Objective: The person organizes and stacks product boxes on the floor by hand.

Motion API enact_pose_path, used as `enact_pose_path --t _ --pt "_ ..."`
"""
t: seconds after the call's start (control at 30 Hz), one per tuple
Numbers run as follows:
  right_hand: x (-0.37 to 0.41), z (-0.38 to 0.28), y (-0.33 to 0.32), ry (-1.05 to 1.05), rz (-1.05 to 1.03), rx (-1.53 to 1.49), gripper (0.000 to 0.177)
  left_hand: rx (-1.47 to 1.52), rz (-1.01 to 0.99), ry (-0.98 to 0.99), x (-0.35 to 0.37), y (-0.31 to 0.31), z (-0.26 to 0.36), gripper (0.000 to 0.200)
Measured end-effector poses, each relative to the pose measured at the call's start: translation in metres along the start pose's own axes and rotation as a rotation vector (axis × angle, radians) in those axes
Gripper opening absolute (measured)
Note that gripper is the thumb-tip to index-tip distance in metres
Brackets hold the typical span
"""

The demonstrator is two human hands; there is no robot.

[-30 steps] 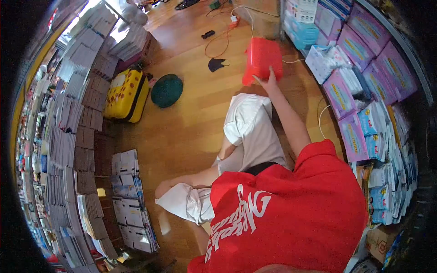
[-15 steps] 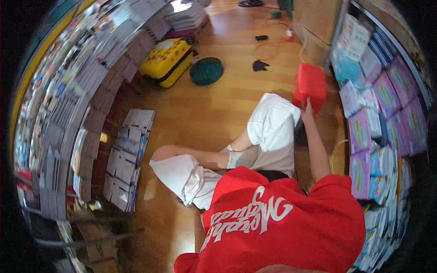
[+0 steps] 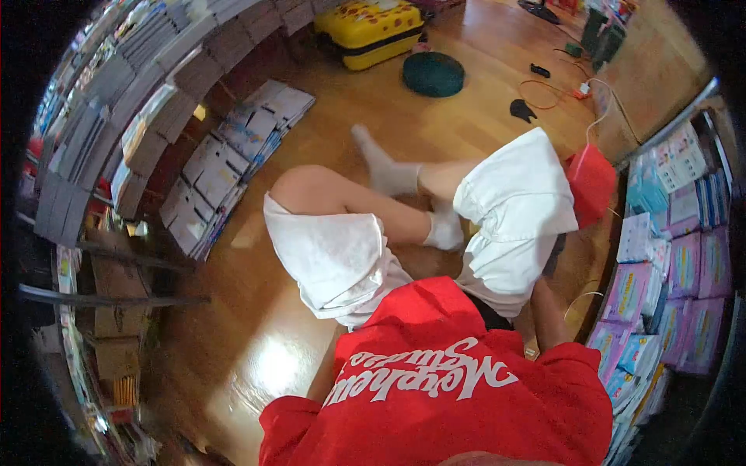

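Observation:
Neither of my hands shows. My left forearm (image 3: 323,379) runs down beside my hip, its hand hidden by the white shorts (image 3: 334,252). On the other side my right forearm (image 3: 549,314) reaches in under the shorts' edge, and that hand is hidden too. A red box-like container (image 3: 592,186) stands on the floor just beyond my right knee, partly covered by the shorts leg. My legs are bent on the wooden floor, with a light sock (image 3: 388,175) on the outstretched foot.
Stacked books (image 3: 229,159) lie along the left shelves. Ahead are a yellow suitcase (image 3: 373,35), a dark green round cushion (image 3: 433,74), a black flat item (image 3: 522,110) and an orange cord (image 3: 536,95). Purple packs (image 3: 684,264) fill the right shelf; a cardboard box (image 3: 657,74) stands behind.
My right hand has left the red container and drawn back out of sight beside my leg. My legs have shifted, one foot now stretching forward. The view has turned and tilted downward.

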State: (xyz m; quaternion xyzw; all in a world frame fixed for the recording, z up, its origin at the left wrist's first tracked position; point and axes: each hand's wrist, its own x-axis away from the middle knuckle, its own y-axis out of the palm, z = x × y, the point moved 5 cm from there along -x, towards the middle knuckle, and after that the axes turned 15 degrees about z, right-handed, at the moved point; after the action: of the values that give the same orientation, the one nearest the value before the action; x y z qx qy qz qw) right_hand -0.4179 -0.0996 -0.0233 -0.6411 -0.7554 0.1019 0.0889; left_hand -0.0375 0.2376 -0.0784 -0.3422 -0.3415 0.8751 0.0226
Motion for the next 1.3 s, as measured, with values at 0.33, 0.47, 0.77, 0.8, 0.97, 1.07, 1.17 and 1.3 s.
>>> enact_pose_path --t 0.33,0.47,0.77,0.8,0.97,1.07,1.17,1.3 --pt "-0.021 -0.051 0.091 -0.068 -0.26 0.179 0.047 -0.028 0.012 -0.027 -0.046 0.023 -0.001 0.043" --pt "-0.072 -0.058 0.107 -0.067 -0.256 0.206 0.046 -0.054 0.007 -0.035 -0.072 0.044 -0.001 0.042" --pt "-0.163 -0.071 0.07 -0.132 0.014 0.2 0.043 -0.051 0.003 -0.029 -0.115 0.075 0.008 0.041" --pt "-0.173 -0.07 0.053 -0.139 0.069 0.196 0.043 -0.04 0.013 -0.025 -0.117 0.076 0.01 0.04" --pt "-0.196 -0.035 -0.03 -0.096 0.343 0.197 0.042 -0.008 0.037 -0.042 -0.12 0.075 0.013 0.04" --pt "-0.187 0.003 -0.064 -0.009 0.451 0.241 0.041 -0.001 0.039 -0.057 -0.125 0.077 0.012 0.039" --pt "-0.17 0.046 -0.084 0.094 0.519 0.308 0.041 -0.001 0.026 -0.066 -0.136 0.087 0.01 0.039" --pt "-0.126 0.097 -0.075 0.253 0.556 0.417 0.04 0.007 0.008 -0.092 -0.165 0.103 0.008 0.038"
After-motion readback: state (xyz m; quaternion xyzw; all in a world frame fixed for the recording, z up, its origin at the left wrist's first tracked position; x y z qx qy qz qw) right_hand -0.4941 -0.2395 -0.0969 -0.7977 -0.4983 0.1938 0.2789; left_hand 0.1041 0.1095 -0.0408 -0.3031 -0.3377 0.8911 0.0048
